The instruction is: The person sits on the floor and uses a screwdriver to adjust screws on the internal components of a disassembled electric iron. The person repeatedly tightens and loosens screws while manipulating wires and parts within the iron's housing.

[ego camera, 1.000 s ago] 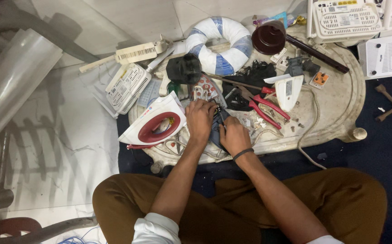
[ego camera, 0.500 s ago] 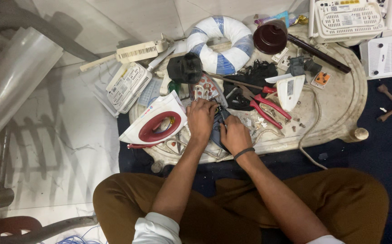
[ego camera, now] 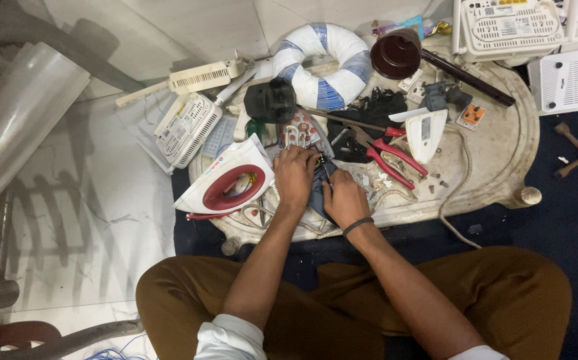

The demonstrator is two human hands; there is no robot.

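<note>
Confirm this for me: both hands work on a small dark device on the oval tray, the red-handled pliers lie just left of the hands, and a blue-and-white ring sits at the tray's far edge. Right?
Not quite. In the head view the red-handled pliers lie to the right of the hands, not the left. The rest holds: left hand and right hand are on the small dark device on the oval tray, with the blue-and-white ring at its far edge.

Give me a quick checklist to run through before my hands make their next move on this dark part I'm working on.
1. Left hand on the dark part: ok.
2. Right hand on it too: ok.
3. Part resting on the tray: ok.
4. Red-handled pliers lie close, right of the hands: ok.
5. Iron shell clear of the left hand: not ok, it lies right beside it.
6. Tool tip seated: cannot tell, hidden.
</note>
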